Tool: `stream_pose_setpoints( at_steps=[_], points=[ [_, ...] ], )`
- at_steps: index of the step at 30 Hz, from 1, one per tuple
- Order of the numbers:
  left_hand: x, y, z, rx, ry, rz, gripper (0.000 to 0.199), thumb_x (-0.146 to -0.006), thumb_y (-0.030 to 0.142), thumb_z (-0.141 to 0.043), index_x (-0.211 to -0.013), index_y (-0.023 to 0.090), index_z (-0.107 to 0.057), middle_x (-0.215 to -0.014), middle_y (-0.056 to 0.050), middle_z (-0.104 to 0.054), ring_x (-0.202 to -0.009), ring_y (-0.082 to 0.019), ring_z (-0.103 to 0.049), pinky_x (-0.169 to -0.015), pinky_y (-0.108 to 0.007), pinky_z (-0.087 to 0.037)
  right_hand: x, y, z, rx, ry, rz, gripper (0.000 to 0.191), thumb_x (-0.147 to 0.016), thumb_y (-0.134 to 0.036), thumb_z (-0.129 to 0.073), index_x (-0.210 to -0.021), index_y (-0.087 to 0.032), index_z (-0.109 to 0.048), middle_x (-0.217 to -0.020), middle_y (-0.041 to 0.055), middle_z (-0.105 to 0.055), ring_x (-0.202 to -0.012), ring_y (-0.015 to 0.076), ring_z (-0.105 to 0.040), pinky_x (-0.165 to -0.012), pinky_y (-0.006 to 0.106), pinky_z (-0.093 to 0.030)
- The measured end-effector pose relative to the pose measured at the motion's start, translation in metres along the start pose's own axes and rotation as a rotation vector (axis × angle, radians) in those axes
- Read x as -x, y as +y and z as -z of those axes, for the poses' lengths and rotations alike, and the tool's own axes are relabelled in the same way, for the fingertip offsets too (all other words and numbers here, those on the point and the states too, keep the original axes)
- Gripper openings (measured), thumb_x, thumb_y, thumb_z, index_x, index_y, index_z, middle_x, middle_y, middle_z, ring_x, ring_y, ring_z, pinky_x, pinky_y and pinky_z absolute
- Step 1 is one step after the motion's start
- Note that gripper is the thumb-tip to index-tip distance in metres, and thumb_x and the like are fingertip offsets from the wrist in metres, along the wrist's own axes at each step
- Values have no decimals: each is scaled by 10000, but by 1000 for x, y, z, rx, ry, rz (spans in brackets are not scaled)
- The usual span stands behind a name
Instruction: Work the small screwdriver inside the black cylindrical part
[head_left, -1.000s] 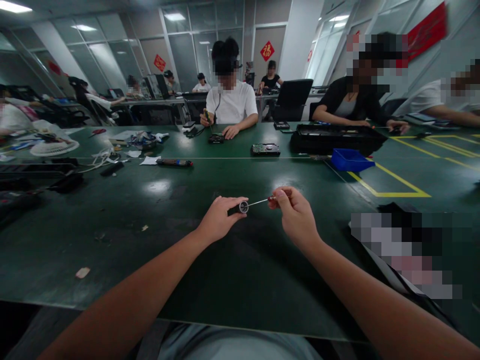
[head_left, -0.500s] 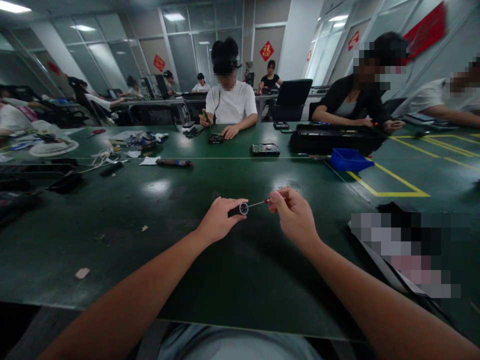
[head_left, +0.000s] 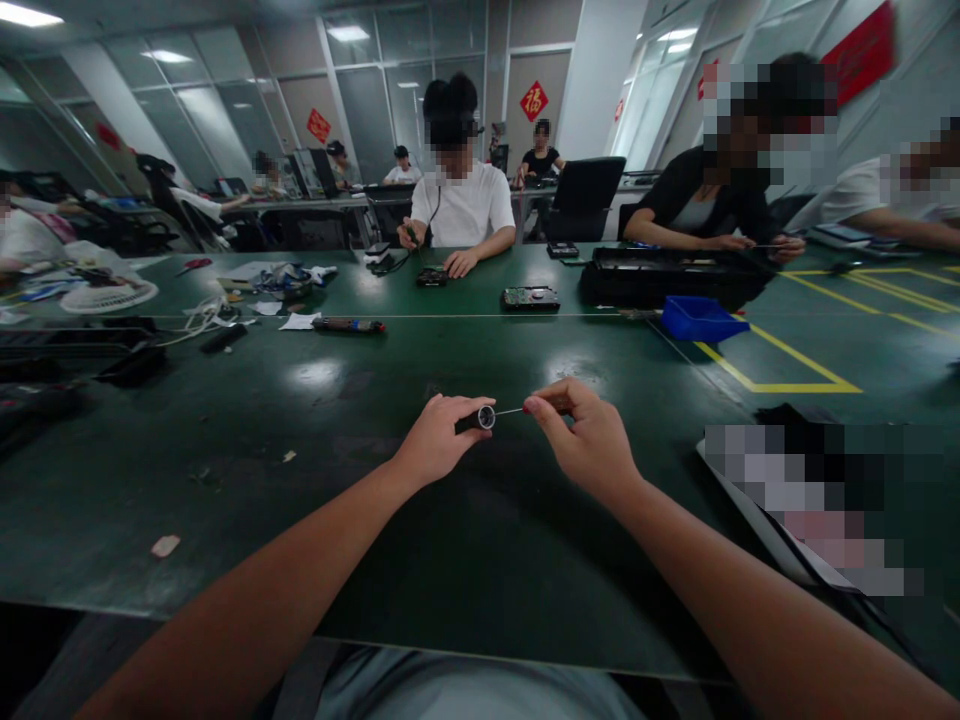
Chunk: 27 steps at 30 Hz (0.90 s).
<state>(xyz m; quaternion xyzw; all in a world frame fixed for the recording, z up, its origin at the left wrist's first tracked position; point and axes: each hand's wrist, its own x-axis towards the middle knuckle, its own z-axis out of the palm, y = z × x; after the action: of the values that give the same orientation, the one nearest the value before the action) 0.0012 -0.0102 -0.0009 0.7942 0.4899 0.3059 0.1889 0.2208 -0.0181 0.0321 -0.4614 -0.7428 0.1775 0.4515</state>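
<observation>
Near the middle of the green table, my left hand (head_left: pixel 437 438) is closed around a dark cylinder (head_left: pixel 469 421) whose round, silvery open end faces me. My right hand (head_left: pixel 585 430) pinches the small red handle of a thin screwdriver (head_left: pixel 510 411). Its metal shaft points left, and the tip is at the rim of the cylinder's end. Whether the tip is inside the cylinder cannot be made out. Both hands are held above the tabletop, a short way apart.
Across the green table (head_left: pixel 300 520) lie a dark pen-like tool (head_left: pixel 349 326), a hard drive (head_left: pixel 531 298), a blue bin (head_left: pixel 703 318) and a long black casing (head_left: pixel 667 278). A person (head_left: pixel 461 205) works opposite. A blurred-out item (head_left: pixel 810 510) lies at the right.
My right hand has moved slightly left, closer to the cylinder, and its fingers have shifted on the red handle. Less of the shaft shows. My left hand has hardly moved.
</observation>
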Motion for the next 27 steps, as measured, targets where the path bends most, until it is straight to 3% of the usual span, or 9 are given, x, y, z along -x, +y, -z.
stream_pose_setpoints(
  at_steps=[4, 8, 13, 15, 20, 23, 27],
  points=[
    [-1, -2, 0, -10, 23, 30, 409, -887, 258, -706, -1288, 293, -637, -1211, -45, -697, -1104, -260, -618, -1090, -520, -370, -1, 0, 1, -20, -66, 83, 129, -930, -258, -530, -946, -221, -652, -892, 56, -709, -821, 220, -664, -741, 360, -497],
    [-1, -4, 0, -16, 31, 37, 409, -886, 262, -710, -1287, 299, -639, -1195, -39, -700, -1098, -257, -616, -1086, -520, -375, 0, 0, 1, -8, -85, 102, 181, -919, -229, -514, -1009, -213, -670, -971, 65, -707, -877, 222, -665, -779, 360, -499],
    [0, -4, 0, -20, 19, 31, 399, -898, 279, -699, -1291, 306, -632, -1225, -26, -692, -1113, -254, -608, -1095, -530, -364, -2, -2, 0, 25, -85, -52, 380, -1015, -409, -396, -1042, -191, -706, -740, 40, -700, -655, 193, -650, -620, 312, -461],
    [0, -4, 0, -18, 20, 26, 401, -897, 276, -702, -1290, 305, -630, -1236, -23, -689, -1123, -251, -606, -1095, -526, -366, -2, -3, 0, 72, -86, -68, 384, -1017, -405, -390, -1043, -196, -712, -731, 40, -703, -595, 182, -623, -579, 307, -433],
    [0, -4, 0, -21, -2, 16, 392, -905, 256, -690, -1290, 293, -626, -1272, -23, -675, -1161, -247, -597, -1102, -520, -359, 1, -4, 1, 71, -112, -14, 361, -975, -296, -462, -1297, -168, -564, -772, 36, -695, -608, 184, -613, -604, 312, -444],
    [0, -5, -1, -24, 9, 21, 397, -903, 267, -694, -1292, 300, -626, -1260, -22, -680, -1149, -247, -601, -1100, -522, -359, 3, -3, 1, 38, -121, 15, 318, -973, -283, -462, -1254, -179, -566, -791, 34, -673, -696, 195, -633, -641, 314, -452],
    [0, -4, 0, -22, -4, 10, 383, -900, 267, -699, -1276, 293, -635, -1244, -14, -687, -1130, -243, -606, -1101, -522, -357, 3, -2, -1, 30, -120, -45, 273, -1007, -339, -406, -1105, -210, -625, -754, 25, -662, -625, 180, -602, -597, 315, -421]
  ],
)
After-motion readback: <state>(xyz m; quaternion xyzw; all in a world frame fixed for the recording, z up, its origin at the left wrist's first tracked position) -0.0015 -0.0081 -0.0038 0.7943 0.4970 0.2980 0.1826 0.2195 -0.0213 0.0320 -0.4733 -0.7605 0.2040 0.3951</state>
